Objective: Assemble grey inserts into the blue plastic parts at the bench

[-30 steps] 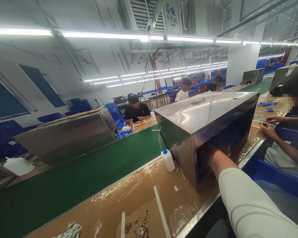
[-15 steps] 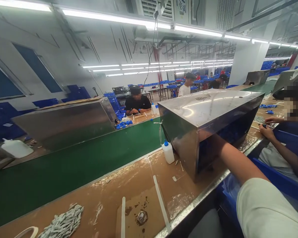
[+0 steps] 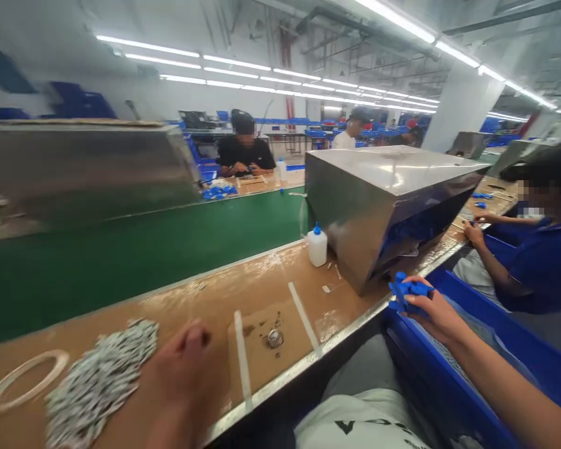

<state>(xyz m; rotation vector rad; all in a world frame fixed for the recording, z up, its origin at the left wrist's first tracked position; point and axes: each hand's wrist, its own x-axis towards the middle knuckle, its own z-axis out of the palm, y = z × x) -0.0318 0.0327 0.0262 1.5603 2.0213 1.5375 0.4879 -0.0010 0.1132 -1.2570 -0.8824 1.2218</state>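
Note:
My right hand point(image 3: 432, 308) is closed round a bunch of small blue plastic parts point(image 3: 407, 292), held just above the bench edge and in front of the open side of a steel box point(image 3: 383, 199). More blue parts lie inside that box. My left hand point(image 3: 180, 368) rests on the brown bench top, blurred by motion, with its fingers curled. It sits beside a heap of small grey-white pieces point(image 3: 98, 380) at the lower left.
A white squeeze bottle with a blue cap point(image 3: 316, 244) stands left of the box. A green conveyor belt point(image 3: 135, 249) runs behind the bench. A blue bin point(image 3: 453, 386) sits at my right. A person in blue point(image 3: 537, 255) works close on the right; others sit across.
My right arm has come out of the steel box with blue parts in the hand. The view has tipped down and left, and my left hand and the grey heap have come into sight.

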